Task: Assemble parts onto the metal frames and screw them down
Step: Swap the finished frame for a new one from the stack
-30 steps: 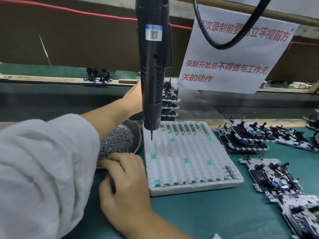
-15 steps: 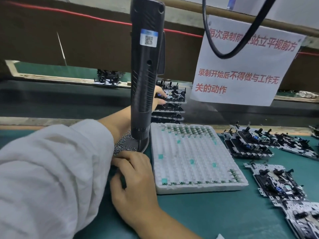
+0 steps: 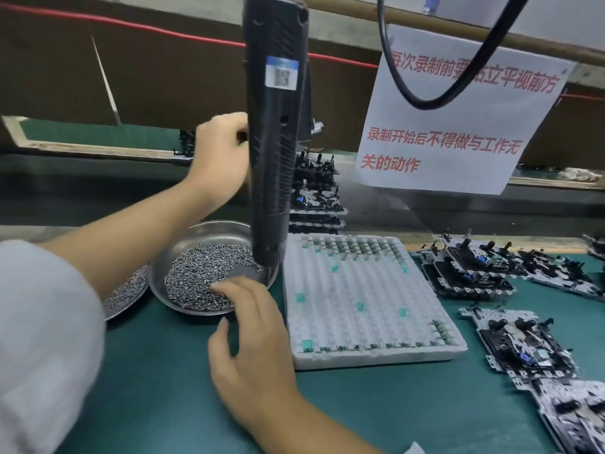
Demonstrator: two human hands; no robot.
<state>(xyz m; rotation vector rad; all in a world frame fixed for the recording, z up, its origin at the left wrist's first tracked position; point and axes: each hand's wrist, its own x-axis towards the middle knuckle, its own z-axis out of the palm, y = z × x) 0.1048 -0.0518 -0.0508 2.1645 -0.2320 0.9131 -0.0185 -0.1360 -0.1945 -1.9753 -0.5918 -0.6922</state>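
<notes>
Metal frames (image 3: pixel 316 188), already carrying black parts, sit stacked at centre frame behind the hanging screwdriver (image 3: pixel 275 126). The left hand (image 3: pixel 219 155) has risen from that stack with one frame, fingers curled; the driver hides most of it. The right hand (image 3: pixel 252 326) remains at the dish of screws (image 3: pixel 203 276), fingertips touching screws. Judgement: a fresh frame is being fetched to the worktop (image 3: pixel 376 404) for screwing.

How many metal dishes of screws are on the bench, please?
2: one dish beside the white tray, under the right hand; another dish left, partly behind the sleeve.
</notes>
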